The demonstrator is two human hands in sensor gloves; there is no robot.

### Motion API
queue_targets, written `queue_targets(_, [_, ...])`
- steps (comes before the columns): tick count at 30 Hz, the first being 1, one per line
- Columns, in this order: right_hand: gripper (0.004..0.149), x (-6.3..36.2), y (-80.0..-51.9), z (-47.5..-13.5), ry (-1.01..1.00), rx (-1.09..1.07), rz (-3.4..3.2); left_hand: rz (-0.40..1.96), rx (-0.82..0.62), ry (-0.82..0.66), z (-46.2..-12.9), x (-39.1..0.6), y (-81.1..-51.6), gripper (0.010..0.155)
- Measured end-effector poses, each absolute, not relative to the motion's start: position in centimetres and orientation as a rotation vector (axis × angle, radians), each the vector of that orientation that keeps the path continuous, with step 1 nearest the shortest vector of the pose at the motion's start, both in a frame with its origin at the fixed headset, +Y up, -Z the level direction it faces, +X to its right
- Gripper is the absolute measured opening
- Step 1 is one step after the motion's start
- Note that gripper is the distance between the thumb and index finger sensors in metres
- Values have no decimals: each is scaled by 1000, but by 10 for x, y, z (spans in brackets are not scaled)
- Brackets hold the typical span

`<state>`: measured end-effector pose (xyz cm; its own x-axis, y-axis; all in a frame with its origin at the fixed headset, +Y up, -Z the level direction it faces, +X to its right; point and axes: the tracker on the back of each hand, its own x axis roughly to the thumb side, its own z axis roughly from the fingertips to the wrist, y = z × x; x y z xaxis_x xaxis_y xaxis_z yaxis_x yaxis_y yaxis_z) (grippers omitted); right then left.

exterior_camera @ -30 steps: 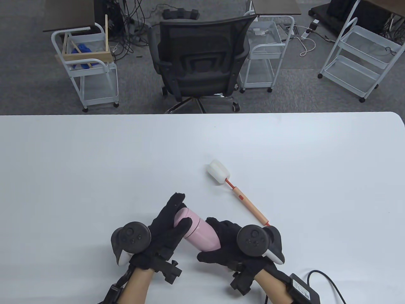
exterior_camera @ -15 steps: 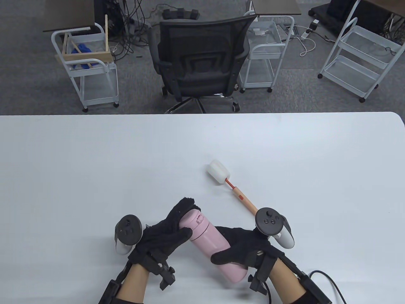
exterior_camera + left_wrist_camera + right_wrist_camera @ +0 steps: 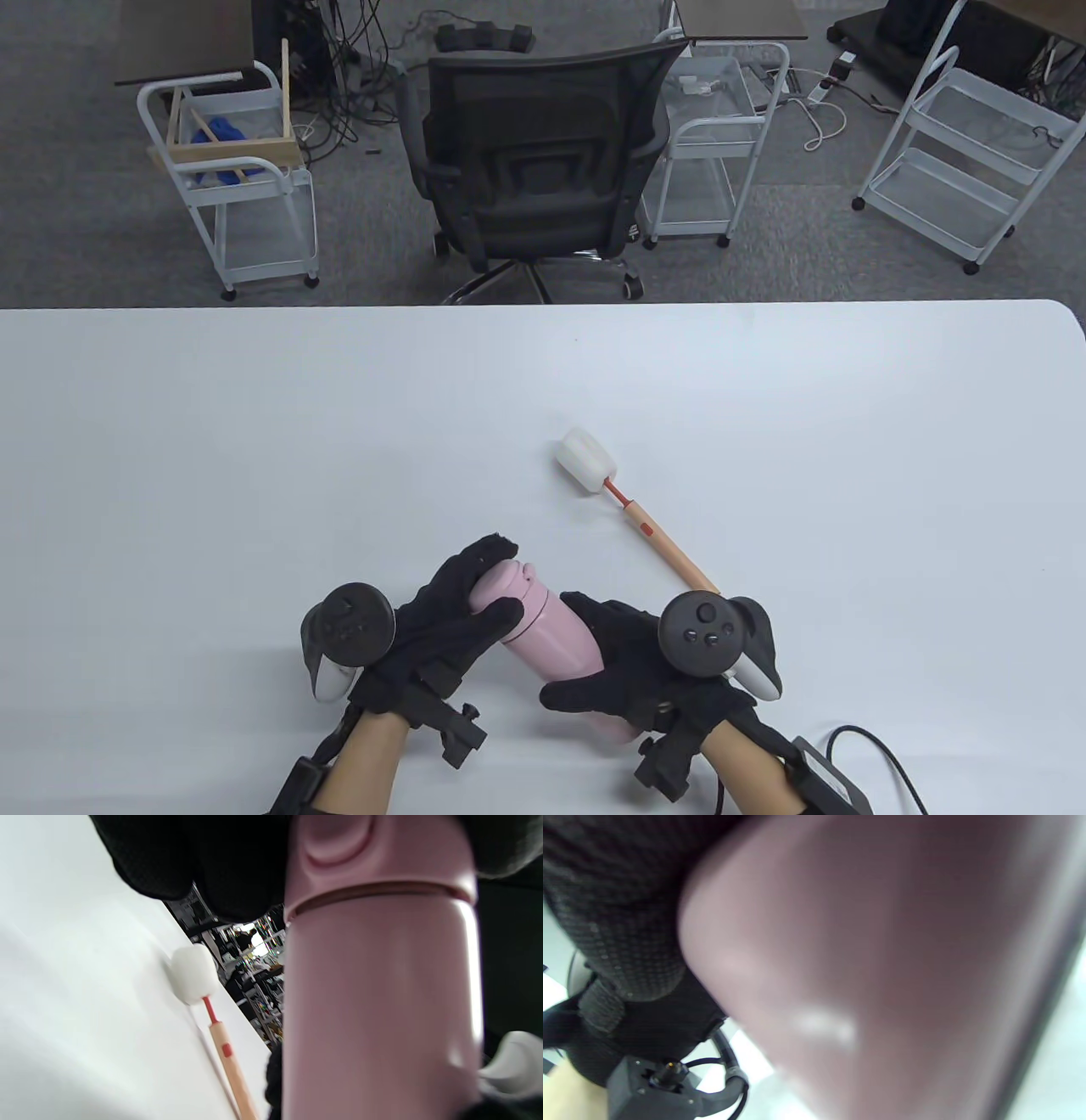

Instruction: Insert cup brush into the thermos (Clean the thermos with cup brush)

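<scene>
Thermos (image 3: 547,632) sits tilted between my hands — left hand (image 3: 441,624) wraps its capped end, right hand (image 3: 632,671) grips the lower body. Cup brush (image 3: 632,518) lies untouched on the worktop (image 3: 254,441) — sponge head pointing away, handle end near my right hand.

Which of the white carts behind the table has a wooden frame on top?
The cart on the far left: a wooden frame rests on its top shelf, with something blue inside. The other two carry none.
</scene>
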<state>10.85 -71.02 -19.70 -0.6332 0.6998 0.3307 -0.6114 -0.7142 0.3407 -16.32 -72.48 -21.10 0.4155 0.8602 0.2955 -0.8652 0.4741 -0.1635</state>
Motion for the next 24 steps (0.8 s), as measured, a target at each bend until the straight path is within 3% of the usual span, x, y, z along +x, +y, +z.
queue_targets(8, [89, 99, -705, -189, 99, 577, 2495, 917, 73, -210, -205, -164, -721, 87])
queue_targets(12, [89, 106, -709, -197, 219, 573, 2358, 976, 72, -246, -207, -168, -721, 88])
queue_targets(17, [89, 120, -719, -207, 416, 523, 2090, 1086, -58, -422, -213, -167, -727, 92])
queue_targets(24, [89, 128, -725, -215, 573, 573, 1845, 1348, -123, -699, -216, -157, -729, 96])
